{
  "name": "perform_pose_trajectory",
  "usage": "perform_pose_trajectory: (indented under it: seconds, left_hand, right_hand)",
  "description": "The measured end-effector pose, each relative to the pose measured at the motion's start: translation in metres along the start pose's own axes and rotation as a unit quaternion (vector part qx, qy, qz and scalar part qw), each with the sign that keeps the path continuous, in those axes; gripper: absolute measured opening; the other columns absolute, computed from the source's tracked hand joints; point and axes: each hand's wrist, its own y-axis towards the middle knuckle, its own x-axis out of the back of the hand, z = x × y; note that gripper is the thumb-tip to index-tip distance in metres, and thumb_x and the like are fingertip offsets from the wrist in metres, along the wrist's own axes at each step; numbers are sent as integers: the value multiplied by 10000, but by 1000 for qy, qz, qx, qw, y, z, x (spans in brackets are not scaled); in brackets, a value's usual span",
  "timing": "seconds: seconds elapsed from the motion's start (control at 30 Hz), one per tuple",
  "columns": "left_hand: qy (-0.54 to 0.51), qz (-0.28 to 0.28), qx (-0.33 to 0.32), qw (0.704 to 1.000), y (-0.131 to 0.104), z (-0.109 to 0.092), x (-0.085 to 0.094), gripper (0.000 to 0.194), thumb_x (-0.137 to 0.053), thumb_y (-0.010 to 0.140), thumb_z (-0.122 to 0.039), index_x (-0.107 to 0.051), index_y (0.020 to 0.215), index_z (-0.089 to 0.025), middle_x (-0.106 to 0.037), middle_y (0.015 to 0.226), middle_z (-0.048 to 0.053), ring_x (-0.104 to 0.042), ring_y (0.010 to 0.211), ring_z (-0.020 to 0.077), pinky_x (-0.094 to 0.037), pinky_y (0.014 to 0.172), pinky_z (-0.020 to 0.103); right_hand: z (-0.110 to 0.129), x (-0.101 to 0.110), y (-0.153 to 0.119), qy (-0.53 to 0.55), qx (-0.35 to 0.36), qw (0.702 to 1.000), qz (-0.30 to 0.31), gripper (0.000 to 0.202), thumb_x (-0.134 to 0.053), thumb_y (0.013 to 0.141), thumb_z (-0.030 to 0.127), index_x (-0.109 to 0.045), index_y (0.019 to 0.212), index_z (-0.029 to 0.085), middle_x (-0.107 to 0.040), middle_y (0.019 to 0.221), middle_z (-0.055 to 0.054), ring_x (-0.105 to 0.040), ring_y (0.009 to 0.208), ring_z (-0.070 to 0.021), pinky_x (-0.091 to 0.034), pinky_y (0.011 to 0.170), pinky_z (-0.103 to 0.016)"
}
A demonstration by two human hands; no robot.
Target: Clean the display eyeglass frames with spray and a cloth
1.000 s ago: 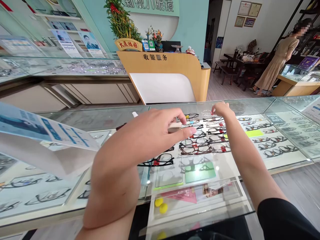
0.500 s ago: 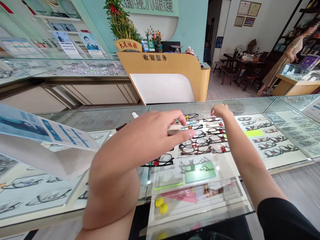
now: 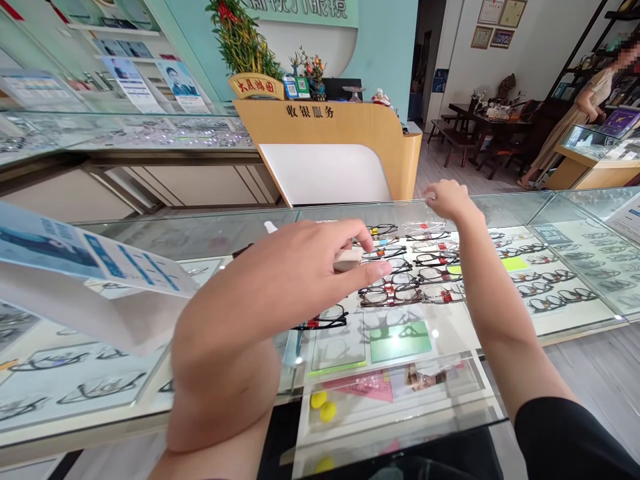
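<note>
My left hand (image 3: 320, 253) hovers over the glass display counter (image 3: 240, 230), its thumb and index finger apart. Part of a small beige object (image 3: 347, 260) shows in that palm; its kind is hidden by the fingers. A white nozzle-like tip (image 3: 271, 227) sticks up behind the hand. My right hand (image 3: 450, 199) is raised at the counter's far edge with curled, closed fingers; what they hold, if anything, I cannot make out. Below both hands lie rows of eyeglasses (image 3: 390, 291), several with red tags, and clear-framed glasses (image 3: 425, 227) at the back.
A folded leaflet (image 3: 90, 260) stands at left. In front are a green card (image 3: 401, 343) and yellow balls (image 3: 327, 411) in the lower compartment. Beyond are a wooden cashier desk (image 3: 405, 160) and, at right, a person (image 3: 560, 127) by another showcase.
My right hand has risen from the back row of eyeglasses and moved slightly right, baring the clear-framed pair. My left hand has barely moved.
</note>
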Motion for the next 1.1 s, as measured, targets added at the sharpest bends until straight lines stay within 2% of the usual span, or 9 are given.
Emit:
perform_pose_trajectory:
  seconds: [0.13,0.23,0.3,0.4,0.6,0.77,0.93,1.03,1.1]
  left_hand:
    - [48,25,-18,998,7,-3,-7,299,-632,910,-582,-737,938,-303,-604,571,-6,-583,609,253,-339,648,345]
    - [81,59,-45,994,17,-6,-17,239,-631,923,-468,-703,788,-284,-644,623,18,-586,631,251,-338,662,351]
    - [88,85,-63,990,25,-8,-26,222,-622,920,-390,-682,742,-272,-675,673,30,-596,651,245,-337,662,350]
    - [109,120,-60,985,36,-15,-42,187,-639,877,-289,-651,696,-245,-694,714,48,-626,681,245,-351,665,347]
    - [188,197,-54,961,55,-31,-83,175,-735,784,-148,-630,650,-191,-767,813,138,-742,832,308,-413,655,337]
    - [212,209,-47,954,66,-30,-106,135,-668,761,-49,-681,680,-157,-793,867,216,-784,890,338,-433,651,333]
    - [200,193,-57,959,61,-28,-97,218,-632,716,-45,-563,567,-189,-732,722,171,-740,773,320,-391,644,366]
    - [178,191,-73,963,52,-24,-77,243,-660,731,-126,-514,558,-214,-687,680,101,-670,714,276,-343,628,362]
    - [140,165,-86,973,46,-17,-59,243,-653,795,-231,-529,586,-226,-673,681,64,-611,681,246,-304,618,357]
  right_hand:
    - [18,29,-28,91,64,985,-130,310,-531,1044,313,-793,1153,188,-772,1099,-160,-663,1081,-338,-493,985,-452]
    - [38,55,-61,162,109,959,-206,245,-612,1033,398,-733,911,223,-724,850,-107,-640,913,-299,-481,875,-426]
    - [49,71,-84,200,113,939,-257,292,-643,1023,405,-638,778,247,-666,755,-70,-595,776,-256,-457,801,-418]
    - [55,88,-109,223,151,910,-315,363,-609,1047,425,-550,721,277,-592,703,-45,-548,695,-241,-444,762,-439]
    - [51,101,-129,243,170,901,-317,448,-647,1007,632,-575,728,290,-550,723,-66,-642,855,-298,-473,675,-435]
    - [53,108,-139,235,188,904,-305,483,-618,1054,484,-453,658,263,-543,740,-51,-681,893,-253,-500,701,-409]
    - [55,111,-144,222,198,902,-313,452,-597,1051,398,-422,650,282,-489,682,-37,-581,735,-241,-415,700,-430]
    - [56,109,-142,216,212,900,-315,456,-592,1045,392,-408,641,290,-454,643,-22,-411,615,-210,-316,677,-429]
    - [56,106,-141,230,228,891,-318,430,-592,1049,374,-440,659,275,-464,648,-6,-334,598,-180,-263,658,-408]
